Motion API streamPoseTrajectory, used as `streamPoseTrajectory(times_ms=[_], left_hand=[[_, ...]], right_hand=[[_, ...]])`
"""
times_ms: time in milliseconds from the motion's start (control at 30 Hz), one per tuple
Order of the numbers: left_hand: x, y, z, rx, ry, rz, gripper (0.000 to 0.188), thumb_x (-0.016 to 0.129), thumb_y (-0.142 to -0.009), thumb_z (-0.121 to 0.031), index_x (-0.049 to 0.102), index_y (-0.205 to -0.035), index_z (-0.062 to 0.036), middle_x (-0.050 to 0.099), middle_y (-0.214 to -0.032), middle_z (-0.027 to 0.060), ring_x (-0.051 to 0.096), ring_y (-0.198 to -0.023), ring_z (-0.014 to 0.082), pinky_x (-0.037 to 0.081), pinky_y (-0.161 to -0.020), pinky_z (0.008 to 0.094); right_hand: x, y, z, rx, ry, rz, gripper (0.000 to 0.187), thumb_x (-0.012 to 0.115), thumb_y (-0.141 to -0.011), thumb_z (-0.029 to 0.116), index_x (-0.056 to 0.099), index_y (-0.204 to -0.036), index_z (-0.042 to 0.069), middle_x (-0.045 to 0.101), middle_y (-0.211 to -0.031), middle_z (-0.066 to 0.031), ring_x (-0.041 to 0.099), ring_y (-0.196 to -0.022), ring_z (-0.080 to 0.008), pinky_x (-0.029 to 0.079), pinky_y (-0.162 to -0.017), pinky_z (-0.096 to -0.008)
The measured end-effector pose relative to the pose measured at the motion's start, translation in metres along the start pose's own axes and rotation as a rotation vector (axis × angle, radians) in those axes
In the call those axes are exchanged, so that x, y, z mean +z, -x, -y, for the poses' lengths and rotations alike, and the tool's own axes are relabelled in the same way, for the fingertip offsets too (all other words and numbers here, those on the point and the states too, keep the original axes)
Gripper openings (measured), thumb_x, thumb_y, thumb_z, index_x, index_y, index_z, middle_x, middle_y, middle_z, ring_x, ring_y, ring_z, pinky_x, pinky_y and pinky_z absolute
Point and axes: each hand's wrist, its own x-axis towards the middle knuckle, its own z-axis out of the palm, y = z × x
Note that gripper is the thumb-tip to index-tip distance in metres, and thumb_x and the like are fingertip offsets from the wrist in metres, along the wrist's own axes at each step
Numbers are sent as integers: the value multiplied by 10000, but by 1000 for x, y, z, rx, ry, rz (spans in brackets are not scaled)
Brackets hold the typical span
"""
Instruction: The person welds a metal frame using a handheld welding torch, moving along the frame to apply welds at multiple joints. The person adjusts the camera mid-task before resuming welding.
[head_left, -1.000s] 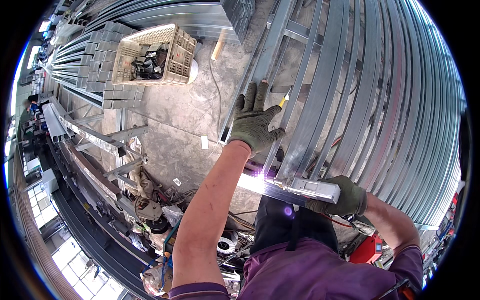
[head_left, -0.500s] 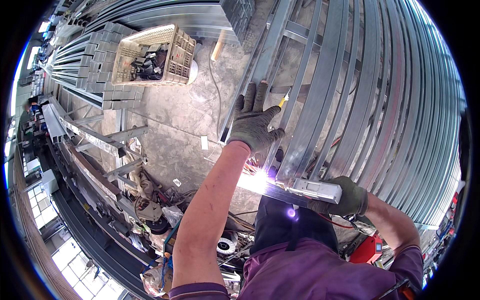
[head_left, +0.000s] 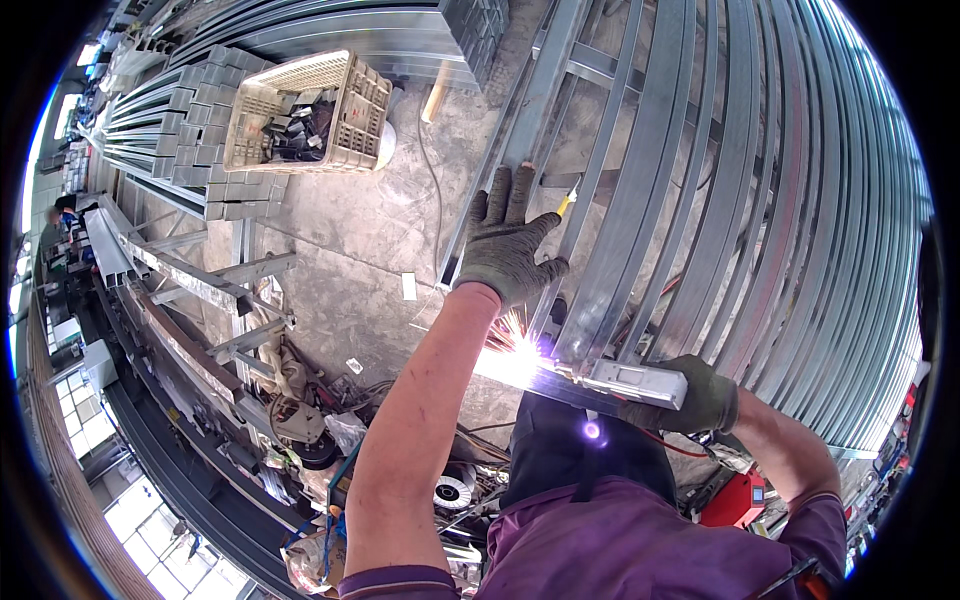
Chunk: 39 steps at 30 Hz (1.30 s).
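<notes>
1. At my end, I see the left hand (head_left: pixel 505 245), in a dark olive knitted glove, laid palm down with fingers spread over a long, flat-faced, silvery steel bar (head_left: pixel 545 90). Its fingers are curled around nothing that I can make out; I take the flat spread as a way of steadying the metal while staying clear of the heat.

2. My right hand (head_left: pixel 705 395), gloved alike, is wrapped around the right end of a boxy, pale grey handheld tool (head_left: pixel 635 380). The tool lies low across the near ends of the bars, its other end toward a white-violet glare (head_left: pixel 513 358) throwing orange sparks. Gripping it at the far end probably keeps my fingers out of the flare. I cannot tell what its tip touches; the glare hides it.

3. The long, narrow, galvanised bars (head_left: pixel 640 200) run side by side away from me, gaps between the nearer ones, crossing over a steel crosspiece (head_left: pixel 600 65); that crosspiece seems to keep them level. A slim yellow object (head_left: pixel 566 204) shows just beside my left index finger.

4. Beyond, a cream plastic lattice-walled crate (head_left: pixel 362 108) holds a jumble of small dark and silvery metal pieces (head_left: pixel 300 132). It sits tilted by a stack of square-ended grey steel tubes (head_left: pixel 205 150), perhaps parked there to be within reach. A round white container (head_left: pixel 387 145) shows partly behind it; its contents are hidden.
</notes>
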Motion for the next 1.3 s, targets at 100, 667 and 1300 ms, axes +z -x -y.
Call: streamPoseTrajectory(times_ms=[100,667,1300], left_hand=[[-1,-1,0,1,6,13,719,774,-916,-657,676,-1523,-284,10,-1866,166,-40,-1721,389,53,-1373,565],[-1,2,-2,5,25,-5,736,776,-920,-658,672,-1529,-259,8,-1870,151,-47,-1723,372,35,-1380,537],[-3,1,-4,7,-3,4,733,754,-929,-671,658,-1541,-279,11,-1868,151,-41,-1722,377,61,-1374,559]], right_hand=[[3,3,-4,-40,-45,-34,536,829,-943,548,795,-1267,124,822,-1065,-145,814,-954,-327,662,-834,-403],[-1,8,-7,-145,-154,-111,385,863,-969,321,781,-1264,87,820,-1034,-144,819,-931,-288,658,-808,-377],[8,-6,-5,-8,-197,13,510,830,-979,481,761,-1302,93,815,-1048,-161,806,-983,-331,646,-845,-416]])
